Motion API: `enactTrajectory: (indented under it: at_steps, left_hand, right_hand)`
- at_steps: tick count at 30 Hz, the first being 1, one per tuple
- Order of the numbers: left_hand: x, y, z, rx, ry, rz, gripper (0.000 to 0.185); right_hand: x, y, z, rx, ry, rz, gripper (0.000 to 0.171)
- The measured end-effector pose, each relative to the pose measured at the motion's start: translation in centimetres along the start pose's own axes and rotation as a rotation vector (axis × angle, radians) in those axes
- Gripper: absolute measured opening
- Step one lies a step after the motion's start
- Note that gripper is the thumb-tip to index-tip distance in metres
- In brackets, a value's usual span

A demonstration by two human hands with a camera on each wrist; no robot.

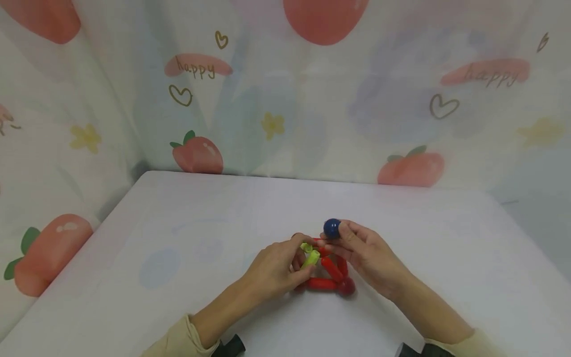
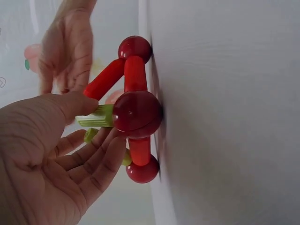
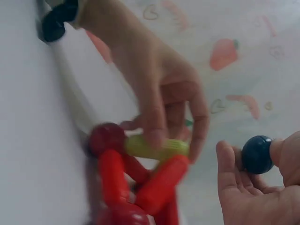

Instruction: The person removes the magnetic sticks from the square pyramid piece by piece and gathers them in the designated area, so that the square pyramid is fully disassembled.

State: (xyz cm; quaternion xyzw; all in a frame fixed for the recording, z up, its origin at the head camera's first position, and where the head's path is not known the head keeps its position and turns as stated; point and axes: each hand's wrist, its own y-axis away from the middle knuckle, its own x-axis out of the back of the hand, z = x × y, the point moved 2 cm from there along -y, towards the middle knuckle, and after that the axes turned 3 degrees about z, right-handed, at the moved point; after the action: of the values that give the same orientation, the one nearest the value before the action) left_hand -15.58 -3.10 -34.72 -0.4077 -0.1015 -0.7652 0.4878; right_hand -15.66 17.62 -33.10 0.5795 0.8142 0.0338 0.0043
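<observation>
On the table stands a toy frame of red rods and dark red balls. My left hand pinches a ribbed light-green rod between thumb and fingers; this rod rises from a dark red ball at the frame's near left corner. A second light-green rod shows behind, close to the left fingers. Just above and behind the frame, my right hand pinches a glossy blue ball between thumb and fingers. One red rod leans up toward the top of the held green rod.
The white table spreads around the frame on all sides. Behind it and on the left hangs a printed curtain with fruit, hearts and "happy" lettering. Dark wrist devices sit at the cuffs.
</observation>
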Motion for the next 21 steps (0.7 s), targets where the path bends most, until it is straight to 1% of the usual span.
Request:
enactTrajectory:
  at_steps: [2, 4, 8, 10, 14, 19, 21]
  left_hand:
    - [0.0, 0.0, 0.1, 0.011, -0.006, -0.013, 0.047]
    - [0.0, -0.1, 0.1, 0.019, -0.005, -0.015, 0.046]
    - [0.0, 0.0, 0.0, 0.022, 0.004, -0.017, 0.046]
    - [0.0, 0.0, 0.0, 0.022, 0.011, -0.017, 0.045]
    - [0.1, 0.1, 0.0, 0.030, 0.008, -0.022, 0.046]
    - [0.2, 0.1, 0.1, 0.038, 0.001, -0.025, 0.046]
    - [0.1, 0.1, 0.1, 0.031, 0.002, -0.023, 0.045]
  right_hand:
    - [0.4, 0.0, -0.7, 0.039, -0.019, 0.006, 0.052]
    - [0.7, 0.1, -1.2, 0.068, 0.005, 0.004, 0.049]
    - [0.6, 0.6, -1.3, 0.065, 0.047, -0.025, 0.044]
    - [0.7, 0.8, -1.1, 0.059, 0.076, -0.026, 0.043]
    - [1.5, 1.4, -0.6, 0.042, 0.145, 0.030, 0.045]
    - [3.4, 2.1, 0.3, 0.020, 0.216, 0.121, 0.048]
    - [4.3, 2.5, 0.6, 0.011, 0.259, 0.157, 0.051]
